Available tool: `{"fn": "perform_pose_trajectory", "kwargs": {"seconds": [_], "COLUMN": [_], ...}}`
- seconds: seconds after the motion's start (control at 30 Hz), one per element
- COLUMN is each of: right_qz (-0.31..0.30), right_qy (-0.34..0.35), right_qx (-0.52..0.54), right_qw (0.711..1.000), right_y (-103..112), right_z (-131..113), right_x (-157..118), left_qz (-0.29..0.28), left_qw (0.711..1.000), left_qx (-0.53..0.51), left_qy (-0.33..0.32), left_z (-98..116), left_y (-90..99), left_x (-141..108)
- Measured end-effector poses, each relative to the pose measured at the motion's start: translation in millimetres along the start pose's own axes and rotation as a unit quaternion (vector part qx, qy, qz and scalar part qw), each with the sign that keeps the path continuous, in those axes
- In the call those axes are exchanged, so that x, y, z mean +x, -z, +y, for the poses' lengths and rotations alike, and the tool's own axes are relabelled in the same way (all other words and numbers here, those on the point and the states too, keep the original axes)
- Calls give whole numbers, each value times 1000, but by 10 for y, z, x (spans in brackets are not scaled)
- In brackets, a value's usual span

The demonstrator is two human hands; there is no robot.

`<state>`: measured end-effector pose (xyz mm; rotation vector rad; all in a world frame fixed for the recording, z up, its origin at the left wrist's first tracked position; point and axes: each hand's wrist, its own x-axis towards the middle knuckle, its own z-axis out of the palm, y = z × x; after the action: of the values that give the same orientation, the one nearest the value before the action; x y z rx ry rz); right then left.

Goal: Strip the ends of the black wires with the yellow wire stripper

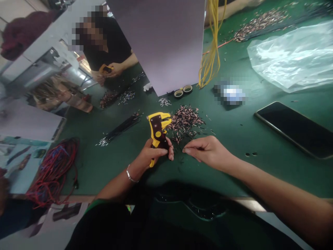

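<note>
A: What do the fingers have hold of?

B: The left hand (153,152) has its fingers wrapped round the handles of a yellow-and-black wire stripper (156,129), thumb across the near part. The tool's head stands up beyond the fingers, its jaws parted and pointing right.

A: And the right hand (208,151)?

B: To the right of the stripper, a little apart from it. Thumb and forefinger are pinched together at the tips; I cannot tell whether a thin wire sits between them.

A: What lies nearest?

B: A heap of short black wire pieces with coppery ends (186,119), just beyond both hands, its left edge beside the stripper's jaws.

A: Further out?

B: On the green counter (231,135), a bundle of black wires (121,127) lies left of the stripper. Past the heap are two rolls of tape (187,89) and some small silvery pieces (164,101). A smartphone (293,128) lies well to the right, a clear plastic bag (296,55) beyond it.

A: The edges?

B: Red and blue wires (56,170) at near left; at far left, a co-worker's hand (118,69) on a yellow-and-black tool (106,69).
</note>
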<state>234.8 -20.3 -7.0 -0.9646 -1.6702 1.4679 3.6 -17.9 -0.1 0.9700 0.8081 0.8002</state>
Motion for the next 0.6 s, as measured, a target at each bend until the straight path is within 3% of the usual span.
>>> {"fn": "perform_pose_trajectory", "kwargs": {"seconds": [0.27,0.6], "right_qz": [-57,-33], "right_qy": [19,5], "right_qx": [-91,-54], "right_qw": [994,998], "right_y": [-91,-69], "right_z": [54,34], "right_x": [-3,4], "left_qz": [7,-20], "left_qw": [1000,999], "left_qx": [22,14], "left_qy": [9,25], "left_z": [-84,-85], "left_y": [-21,-33], "left_x": [-18,-13]}}
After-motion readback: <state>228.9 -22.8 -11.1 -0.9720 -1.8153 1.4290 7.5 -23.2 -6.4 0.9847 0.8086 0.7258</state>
